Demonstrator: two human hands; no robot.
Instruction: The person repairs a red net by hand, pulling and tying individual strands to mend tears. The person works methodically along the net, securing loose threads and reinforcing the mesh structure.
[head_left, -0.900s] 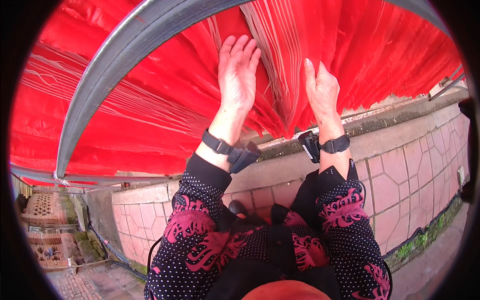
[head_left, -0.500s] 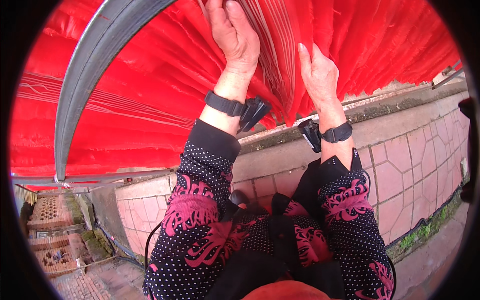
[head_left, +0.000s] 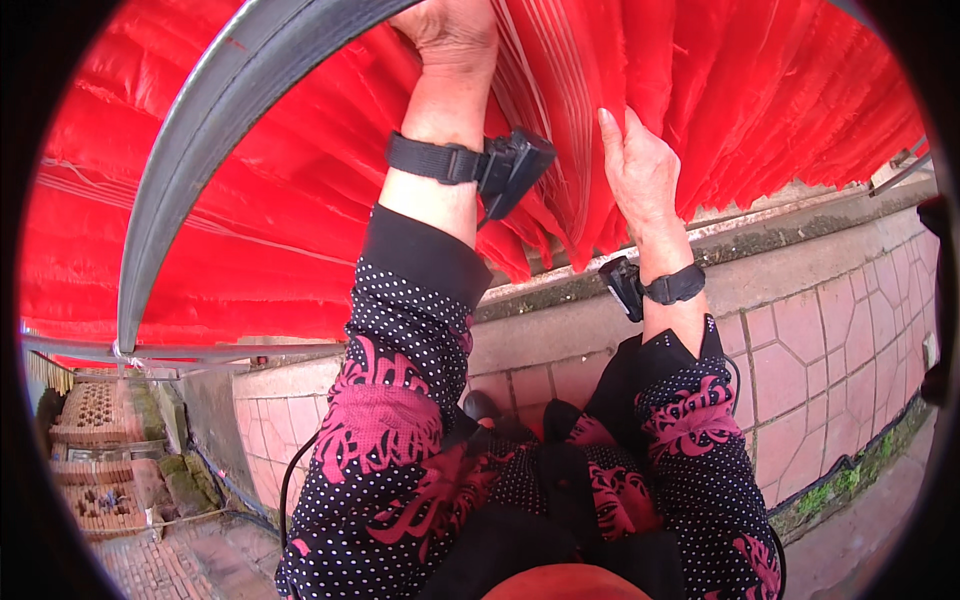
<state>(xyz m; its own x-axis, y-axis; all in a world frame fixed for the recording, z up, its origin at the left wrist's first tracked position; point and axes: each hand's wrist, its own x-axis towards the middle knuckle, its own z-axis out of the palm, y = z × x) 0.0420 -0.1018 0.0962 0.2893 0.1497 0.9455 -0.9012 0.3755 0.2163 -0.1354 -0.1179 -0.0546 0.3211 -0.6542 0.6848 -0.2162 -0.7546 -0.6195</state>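
Sheets of bright red fabric (head_left: 740,100), thin and fringed along the lower edge, hang in folds across the far side. White strings (head_left: 575,110) run down through the folds in the middle. My left hand (head_left: 450,28) reaches up against the red fabric, left of the strings; its fingers are cut off by the top of the view and the grey bar. At the right of the strings, my right hand (head_left: 642,172) is closed at a fold of the fabric, thumb pointing up, the other fingers mostly hidden.
A curved grey metal bar (head_left: 190,150) arches in front of the fabric on the left, joining a horizontal rail (head_left: 220,352). Below the fabric are a concrete ledge (head_left: 540,300) and pink paving (head_left: 800,370). Brickwork (head_left: 100,420) stands at far left. Both wrists carry black strapped devices (head_left: 515,172).
My left hand has moved farther up and slightly left, partly out of view. My right hand has sunk slightly, still at the fold. White strings at left now lie differently.
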